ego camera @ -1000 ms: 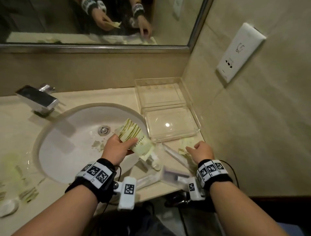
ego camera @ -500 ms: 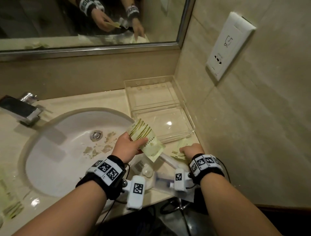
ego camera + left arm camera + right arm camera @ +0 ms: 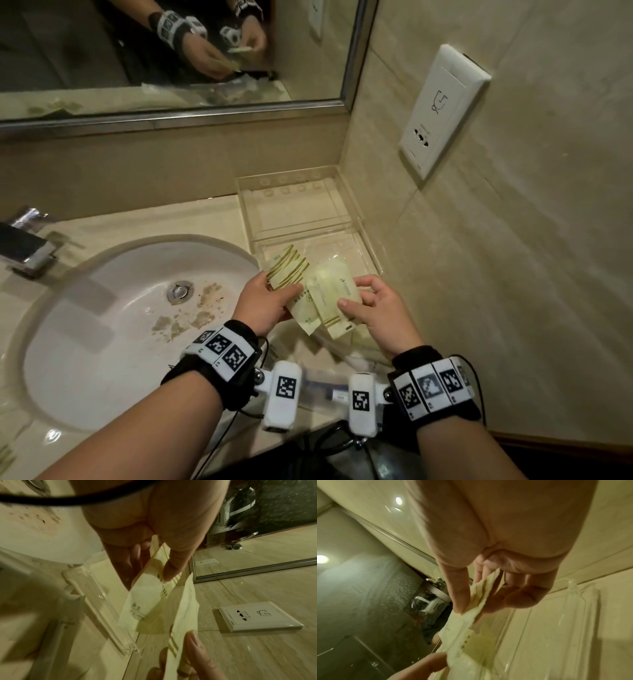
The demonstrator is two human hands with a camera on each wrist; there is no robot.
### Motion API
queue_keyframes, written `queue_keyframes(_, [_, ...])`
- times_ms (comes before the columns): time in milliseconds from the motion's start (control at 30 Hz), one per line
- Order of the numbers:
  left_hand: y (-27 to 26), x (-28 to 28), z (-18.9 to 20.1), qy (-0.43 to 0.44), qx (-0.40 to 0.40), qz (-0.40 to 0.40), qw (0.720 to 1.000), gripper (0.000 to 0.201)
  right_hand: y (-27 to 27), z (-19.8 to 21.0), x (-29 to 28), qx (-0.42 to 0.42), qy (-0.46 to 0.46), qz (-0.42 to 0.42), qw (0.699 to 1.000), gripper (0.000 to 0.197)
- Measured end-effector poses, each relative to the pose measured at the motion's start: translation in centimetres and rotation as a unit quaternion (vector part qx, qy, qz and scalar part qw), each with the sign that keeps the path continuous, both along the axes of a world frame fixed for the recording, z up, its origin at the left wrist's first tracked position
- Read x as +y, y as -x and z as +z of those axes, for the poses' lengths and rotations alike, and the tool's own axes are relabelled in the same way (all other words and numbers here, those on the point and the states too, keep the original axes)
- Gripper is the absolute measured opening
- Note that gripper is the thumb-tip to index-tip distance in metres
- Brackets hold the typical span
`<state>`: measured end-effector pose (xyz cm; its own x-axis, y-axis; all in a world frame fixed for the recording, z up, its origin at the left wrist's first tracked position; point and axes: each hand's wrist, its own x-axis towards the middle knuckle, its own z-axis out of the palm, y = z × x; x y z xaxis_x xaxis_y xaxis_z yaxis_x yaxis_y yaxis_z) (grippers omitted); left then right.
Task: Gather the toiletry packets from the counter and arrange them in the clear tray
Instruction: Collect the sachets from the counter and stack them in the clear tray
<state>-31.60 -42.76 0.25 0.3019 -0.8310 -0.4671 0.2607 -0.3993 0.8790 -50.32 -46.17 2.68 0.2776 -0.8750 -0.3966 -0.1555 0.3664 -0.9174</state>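
Observation:
Just above the near compartment of the clear tray (image 3: 346, 219), both hands meet in the head view. My left hand (image 3: 274, 294) pinches a striped pale green packet (image 3: 286, 270) between thumb and fingers. My right hand (image 3: 352, 293) pinches a second pale green packet (image 3: 329, 294), which overlaps the first. From the left wrist, the left hand (image 3: 150, 574) grips its packet (image 3: 145, 601), with the right hand's packet (image 3: 184, 612) beside it. Seen from the right wrist, the right hand (image 3: 481, 605) holds its packet (image 3: 476, 601) over the tray (image 3: 556, 615).
A clear-wrapped toiletry item (image 3: 322, 390) lies on the counter edge under my wrists. The white sink (image 3: 102, 342) with its faucet (image 3: 24, 246) lies to the left. A wall socket (image 3: 442, 113) sits on the right wall, close behind the tray.
My right hand has lifted a packet off the counter and brought it against the packet in my left hand. Both hands have moved forward over the tray's near compartment.

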Motion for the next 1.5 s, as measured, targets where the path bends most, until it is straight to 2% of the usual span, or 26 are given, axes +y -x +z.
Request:
queue_keyframes(233, [-0.9,0.8,0.3,0.006,0.016,0.009,1.0,0.026,-2.0,-0.7,1.0,-0.018,0.006,-0.005,1.0,0.021])
queue_keyframes(300, [-1.4,1.1,0.1,-0.003,0.012,0.018,1.0,0.023,-2.5,-0.7,1.3,0.011,0.057,-0.041,0.997,0.019])
queue_keyframes(333, [-1.6,1.2,-0.1,-0.009,0.008,0.024,1.0,0.023,-2.6,-0.7,1.4,0.042,0.111,-0.06,0.991,0.017])
queue_keyframes(400, [-2.0,1.5,-0.3,-0.025,0.017,0.034,0.999,0.024,-3.0,-0.8,1.7,0.125,0.25,-0.058,0.958,0.016])
queue_keyframes(467, [-2.2,1.7,-0.4,-0.033,0.047,0.046,0.997,0.026,-3.5,-1.3,2.2,0.206,0.371,-0.017,0.906,0.019])
queue_keyframes(533, [-2.2,1.7,-0.3,-0.034,0.071,0.055,0.995,0.025,-4.1,-2.1,2.8,0.251,0.44,0.013,0.862,0.023])
queue_keyframes(600, [-2.3,1.9,0.0,-0.032,0.086,0.056,0.994,0.023,-4.7,-2.6,3.4,0.264,0.467,0.029,0.843,0.025])
queue_keyframes(833, [-3.0,2.9,1.2,-0.021,0.171,0.085,0.981,0.025,-5.6,-3.7,5.0,0.219,0.46,0.083,0.856,0.032])
queue_keyframes(900, [-3.1,3.2,1.4,-0.023,0.173,0.093,0.98,0.026,-5.7,-3.8,5.2,0.207,0.457,0.085,0.861,0.033])
queue_keyframes(1033, [-3.2,3.6,1.8,-0.02,0.173,0.1,0.98,0.012,-6.1,-3.9,5.7,0.166,0.457,0.073,0.871,0.033])
queue_keyframes(1233, [-3.7,3.9,2.1,-0.027,0.185,0.107,0.977,0.007,-6.4,-4.6,6.2,0.145,0.466,0.086,0.868,0.032])
queue_keyframes(1333, [-3.7,3.9,2.2,-0.025,0.183,0.101,0.978,0.008,-6.5,-4.3,6.5,0.144,0.443,0.1,0.879,0.036])
queue_keyframes(1500, [-3.8,4.0,1.9,-0.027,0.161,0.088,0.983,0.016,-6.4,-3.1,6.7,0.159,0.347,0.121,0.916,0.03])
